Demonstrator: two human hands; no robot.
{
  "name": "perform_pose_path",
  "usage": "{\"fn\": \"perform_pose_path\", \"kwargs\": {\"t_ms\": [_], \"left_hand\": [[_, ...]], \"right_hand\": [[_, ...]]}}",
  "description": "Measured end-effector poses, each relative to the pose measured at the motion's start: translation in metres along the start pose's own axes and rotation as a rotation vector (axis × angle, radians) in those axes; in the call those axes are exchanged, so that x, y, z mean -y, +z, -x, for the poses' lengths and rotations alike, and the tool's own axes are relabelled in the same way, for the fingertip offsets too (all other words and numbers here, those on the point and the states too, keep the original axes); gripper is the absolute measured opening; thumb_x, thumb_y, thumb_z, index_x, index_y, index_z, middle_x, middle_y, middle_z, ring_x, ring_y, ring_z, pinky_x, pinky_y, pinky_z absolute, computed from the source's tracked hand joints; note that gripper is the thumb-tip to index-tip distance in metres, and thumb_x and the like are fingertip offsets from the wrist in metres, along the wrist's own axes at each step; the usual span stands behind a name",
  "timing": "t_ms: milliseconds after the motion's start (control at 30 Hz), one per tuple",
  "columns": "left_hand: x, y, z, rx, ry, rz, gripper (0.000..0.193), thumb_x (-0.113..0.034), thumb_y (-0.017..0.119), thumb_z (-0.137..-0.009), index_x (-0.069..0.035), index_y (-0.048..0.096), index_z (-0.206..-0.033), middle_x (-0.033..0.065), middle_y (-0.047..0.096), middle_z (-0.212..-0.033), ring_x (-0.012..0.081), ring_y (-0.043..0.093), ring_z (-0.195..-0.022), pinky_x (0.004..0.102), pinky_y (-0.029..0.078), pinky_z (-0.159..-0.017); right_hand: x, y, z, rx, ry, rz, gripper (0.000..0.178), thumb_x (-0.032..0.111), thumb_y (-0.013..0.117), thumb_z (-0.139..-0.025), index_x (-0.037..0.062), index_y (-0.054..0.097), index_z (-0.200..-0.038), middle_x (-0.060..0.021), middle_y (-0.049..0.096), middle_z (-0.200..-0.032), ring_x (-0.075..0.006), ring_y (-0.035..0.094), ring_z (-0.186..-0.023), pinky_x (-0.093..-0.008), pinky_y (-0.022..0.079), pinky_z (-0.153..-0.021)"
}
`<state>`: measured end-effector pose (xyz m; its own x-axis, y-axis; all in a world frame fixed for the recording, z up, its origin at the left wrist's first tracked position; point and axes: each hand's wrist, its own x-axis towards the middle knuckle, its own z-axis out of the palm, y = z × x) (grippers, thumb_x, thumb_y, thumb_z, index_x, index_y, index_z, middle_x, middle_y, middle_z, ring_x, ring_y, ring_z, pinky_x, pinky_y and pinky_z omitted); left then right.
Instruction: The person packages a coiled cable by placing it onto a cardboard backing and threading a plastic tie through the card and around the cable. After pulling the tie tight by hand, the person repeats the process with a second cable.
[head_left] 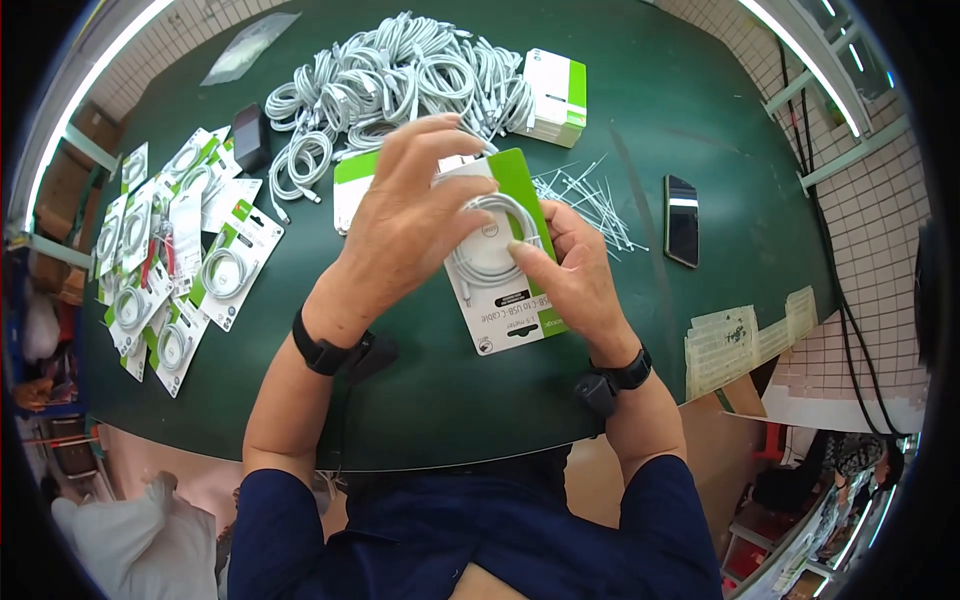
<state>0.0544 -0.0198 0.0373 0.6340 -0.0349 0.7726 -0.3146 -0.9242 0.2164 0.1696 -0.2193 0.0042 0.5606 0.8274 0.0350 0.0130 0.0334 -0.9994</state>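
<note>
A white and green cable package card [505, 300] lies flat on the dark green table [660, 120] in front of me, with a coiled white cable [490, 245] set in its middle. My left hand [405, 225] rests over the upper left of the card, fingers spread and touching the coil. My right hand [572, 272] grips the card's right edge, with the thumb pressing on the coil. Both wrists carry black bands.
A heap of loose white coiled cables [400, 75] lies at the back. Stacked green and white cards [555, 95] stand beside it. Several finished packages [165, 265] lie at left. White cable ties [590, 200], a black phone [681, 220] and label sheets [745, 340] are at right.
</note>
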Motion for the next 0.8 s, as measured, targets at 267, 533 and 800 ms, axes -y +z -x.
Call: {"fn": "perform_pose_path", "kwargs": {"t_ms": [267, 533, 800], "left_hand": [[-0.040, 0.007, 0.001, 0.110, -0.048, 0.030, 0.037, -0.011, 0.090, -0.069, -0.009, 0.075, -0.103, 0.0048, 0.066, -0.106, 0.0294, 0.060, -0.112, 0.0496, 0.047, -0.104], [-0.039, 0.020, 0.001, 0.242, 0.036, -0.002, 0.037, -0.017, 0.094, -0.066, -0.010, 0.076, -0.097, 0.0013, 0.069, -0.091, 0.0272, 0.062, -0.107, 0.0491, 0.046, -0.109], [-0.023, 0.030, 0.008, 0.291, 0.075, 0.132, 0.038, -0.020, 0.092, -0.064, -0.010, 0.072, -0.095, 0.0023, 0.063, -0.086, 0.0272, 0.062, -0.103, 0.0512, 0.046, -0.110]], "right_hand": [[-0.013, -0.012, -0.007, -0.069, -0.138, -0.186, 0.037, 0.025, 0.064, -0.109, -0.0037, 0.059, -0.133, -0.0075, 0.072, -0.113, -0.0074, 0.067, -0.097, -0.0241, 0.056, -0.084], [-0.012, -0.022, -0.010, 0.002, -0.274, 0.052, 0.042, 0.030, 0.060, -0.111, -0.0029, 0.061, -0.138, -0.0048, 0.071, -0.114, -0.0094, 0.065, -0.099, -0.0272, 0.056, -0.084], [-0.025, -0.026, -0.013, 0.072, -0.168, 0.008, 0.044, 0.030, 0.061, -0.110, -0.0031, 0.063, -0.138, -0.0064, 0.070, -0.119, -0.0102, 0.065, -0.099, -0.0281, 0.056, -0.085]]}}
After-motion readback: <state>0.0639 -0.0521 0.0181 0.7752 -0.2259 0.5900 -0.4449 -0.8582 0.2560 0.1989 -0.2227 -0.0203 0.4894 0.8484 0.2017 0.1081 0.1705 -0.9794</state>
